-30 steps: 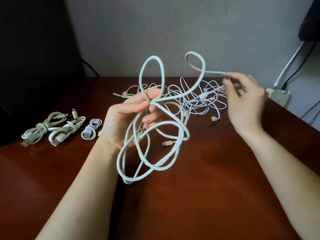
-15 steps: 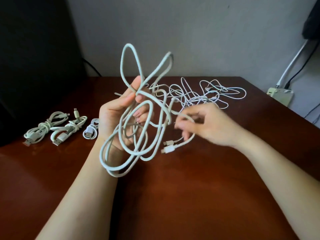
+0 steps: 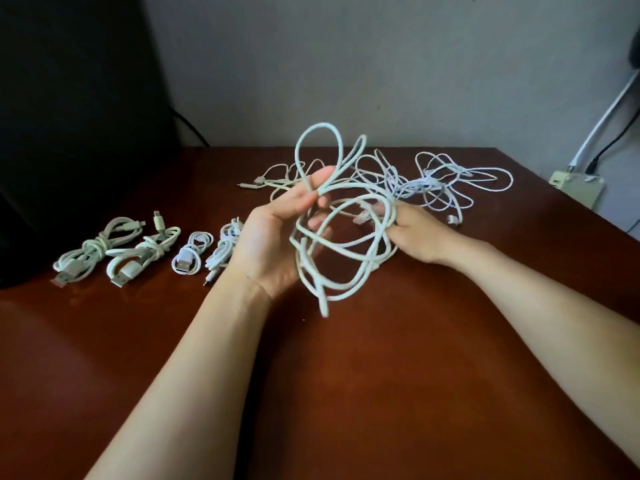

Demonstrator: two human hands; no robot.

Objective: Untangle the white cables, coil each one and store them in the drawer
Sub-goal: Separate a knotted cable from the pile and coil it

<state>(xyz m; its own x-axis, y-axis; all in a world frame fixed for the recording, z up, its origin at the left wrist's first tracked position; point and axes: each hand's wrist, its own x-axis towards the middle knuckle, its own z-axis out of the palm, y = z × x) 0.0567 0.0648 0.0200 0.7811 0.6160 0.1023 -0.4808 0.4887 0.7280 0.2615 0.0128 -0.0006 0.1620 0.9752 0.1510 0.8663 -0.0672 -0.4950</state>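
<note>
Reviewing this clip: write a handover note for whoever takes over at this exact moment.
Hands: left hand pinches loops of the thick white cable; right hand grips its right side.
Four coiled cables lie in a row on the table, left; a tangle of thin cables lies at the back.
Done: four coiled. Left: coil this one, untangle the rest, store all; no drawer in view.

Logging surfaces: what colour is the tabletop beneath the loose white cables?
Reddish-brown: a glossy wooden tabletop, clearest in the head view, the only one.
</note>
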